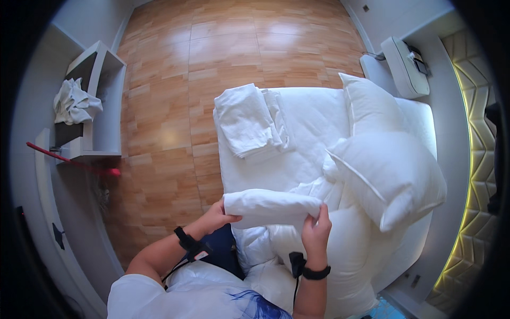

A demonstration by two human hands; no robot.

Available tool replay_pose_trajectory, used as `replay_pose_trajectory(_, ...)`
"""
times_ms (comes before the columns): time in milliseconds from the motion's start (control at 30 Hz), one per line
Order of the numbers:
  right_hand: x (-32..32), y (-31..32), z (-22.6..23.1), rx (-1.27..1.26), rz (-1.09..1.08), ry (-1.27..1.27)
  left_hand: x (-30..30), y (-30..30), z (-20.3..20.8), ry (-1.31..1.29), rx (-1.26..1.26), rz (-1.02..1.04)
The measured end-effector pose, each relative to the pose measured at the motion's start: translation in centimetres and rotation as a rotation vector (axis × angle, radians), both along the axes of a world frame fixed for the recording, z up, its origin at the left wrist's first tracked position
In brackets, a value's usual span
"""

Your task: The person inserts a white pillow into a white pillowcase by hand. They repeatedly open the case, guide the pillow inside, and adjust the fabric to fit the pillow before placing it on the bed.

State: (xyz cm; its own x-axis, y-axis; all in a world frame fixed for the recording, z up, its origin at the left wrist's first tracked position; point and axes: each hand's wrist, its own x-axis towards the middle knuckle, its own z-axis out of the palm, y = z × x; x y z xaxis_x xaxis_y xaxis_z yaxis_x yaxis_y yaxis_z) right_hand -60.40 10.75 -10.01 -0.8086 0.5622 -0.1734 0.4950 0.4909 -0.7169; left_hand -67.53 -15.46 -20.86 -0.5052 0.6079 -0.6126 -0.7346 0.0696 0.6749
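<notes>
A folded white cloth (271, 207), long and rounded along its top edge, is held up in front of me over the near part of the bed. My left hand (219, 215) grips its left end, thumb on the near side. At the opposite end my right hand (317, 226) pinches it with bent fingers. Further off, a stack of folded white linen (249, 121) lies on the far left corner of the mattress (313, 109). To the right of the cloth, plump white pillows (393, 173) are piled, and rumpled white bedding spreads beneath my arms.
Wood-patterned floor (159, 106) runs along the bed's left and far sides. At the left wall stands a white shelf unit (109, 106) with a crumpled white cloth (77, 101) on top and a red stick (74, 159) near it. A padded headboard wall (470, 159) glows at the right.
</notes>
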Motion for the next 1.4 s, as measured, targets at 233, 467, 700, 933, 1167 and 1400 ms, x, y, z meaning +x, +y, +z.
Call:
replay_pose_trajectory(233,-21.2,-3.3,-3.1,0.581,0.651,0.198,-2.1,4.0,-5.6,-0.424,0.246,0.577)
replay_pose_trajectory(467,-31.6,-7.1,-14.1,0.786,0.727,0.209,-7.3,10.7,-12.5,-0.506,0.259,0.632)
replay_pose_trajectory(700,-21.1,-5.0,-22.5,0.493,0.649,-0.176,-10.0,4.9,-10.7,0.964,-0.637,0.310)
replay_pose_trajectory(933,-18.7,-2.5,-28.0,0.465,0.583,-0.137,-17.8,8.1,-20.3,1.257,-0.827,-0.278)
replay_pose_trajectory(1167,-14.0,-2.5,-25.7,0.422,0.479,-0.048,-12.8,7.7,-18.4,1.253,-0.842,-0.313)
replay_pose_trajectory(1400,1.4,-4.3,-22.6,0.131,0.557,-0.509,2.7,6.0,-16.1,1.172,-0.492,-0.836)
